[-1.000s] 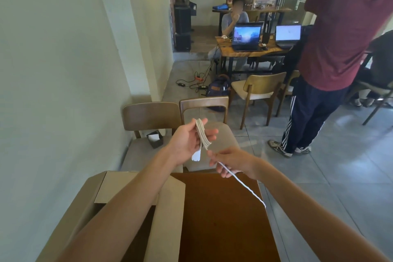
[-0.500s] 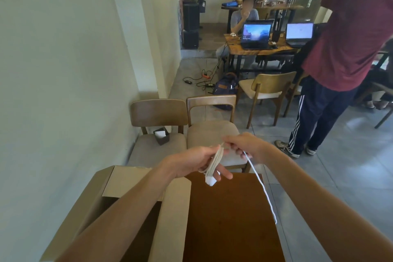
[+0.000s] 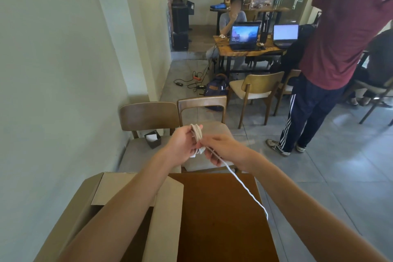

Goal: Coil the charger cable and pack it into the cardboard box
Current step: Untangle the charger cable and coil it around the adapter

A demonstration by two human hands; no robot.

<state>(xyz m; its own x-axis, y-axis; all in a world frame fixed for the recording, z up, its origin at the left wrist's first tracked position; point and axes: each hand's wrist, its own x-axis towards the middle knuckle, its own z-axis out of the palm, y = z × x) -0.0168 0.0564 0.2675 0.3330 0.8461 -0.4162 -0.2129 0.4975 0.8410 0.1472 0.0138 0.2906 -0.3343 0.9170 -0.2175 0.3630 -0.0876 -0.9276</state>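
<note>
Fingers (image 3: 192, 143) partly hiding coiled cable (image 3: 196, 133)

Soft, even daylight is filling the room, coming mostly from the windows far beyond and to the right of the right hand (image 3: 228, 151). The floor (image 3: 350, 176) out that way is catching a pale sheen. Faint shadows are falling beneath the chairs just past the hands. Wide-angle distortion is bending the edges and stretching the forearms. Focus is staying fairly sharp throughout.
</note>
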